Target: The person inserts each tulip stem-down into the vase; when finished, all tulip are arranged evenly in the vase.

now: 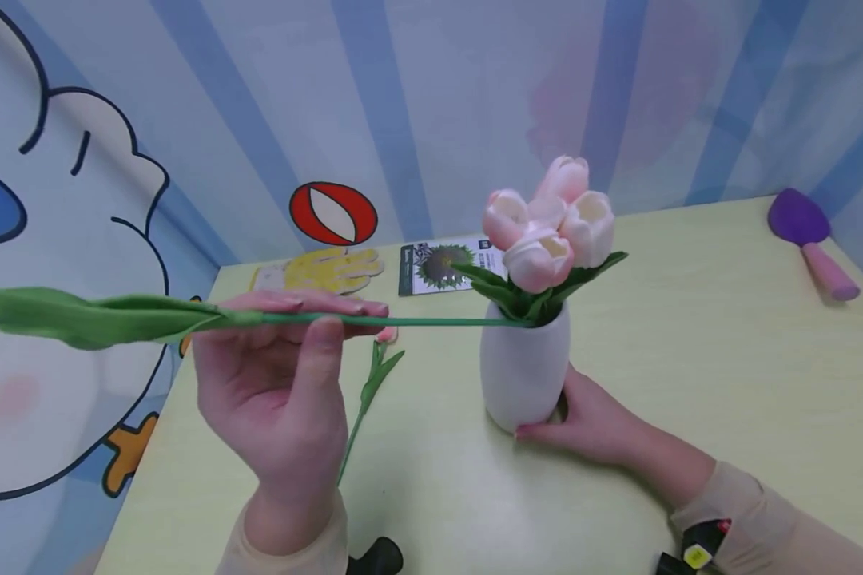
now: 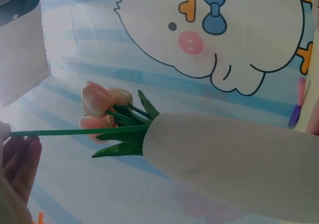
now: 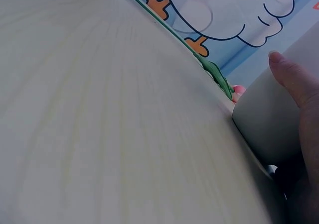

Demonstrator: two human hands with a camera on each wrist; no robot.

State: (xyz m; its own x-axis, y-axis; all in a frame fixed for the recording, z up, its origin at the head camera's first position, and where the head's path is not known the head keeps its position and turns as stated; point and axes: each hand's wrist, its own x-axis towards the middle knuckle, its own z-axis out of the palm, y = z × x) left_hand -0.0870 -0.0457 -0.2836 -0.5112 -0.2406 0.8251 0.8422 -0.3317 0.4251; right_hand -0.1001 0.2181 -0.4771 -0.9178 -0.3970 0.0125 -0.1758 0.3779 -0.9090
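Note:
My left hand [image 1: 280,407] pinches the green stem [image 1: 439,322] of an artificial tulip between thumb and fingers. The stem lies level in the head view, its leaves [image 1: 108,315] reaching left and its flower head out of frame. Its tip is at the mouth of a white vase [image 1: 525,371]; how far it goes in, I cannot tell. Several pale pink tulips [image 1: 539,255] with dark green leaves stand in the vase. Low on the vase's right side, my right hand [image 1: 597,419] grips it; in the right wrist view its thumb [image 3: 291,79] lies against the wall.
Another pink tulip [image 1: 367,391] lies on the pale table behind my left hand. Along the back are a yellow glove [image 1: 331,271] and a printed seed packet [image 1: 442,267]. A purple trowel with pink handle [image 1: 827,267] rests far right. A cartoon-printed backdrop [image 1: 431,120] borders the table.

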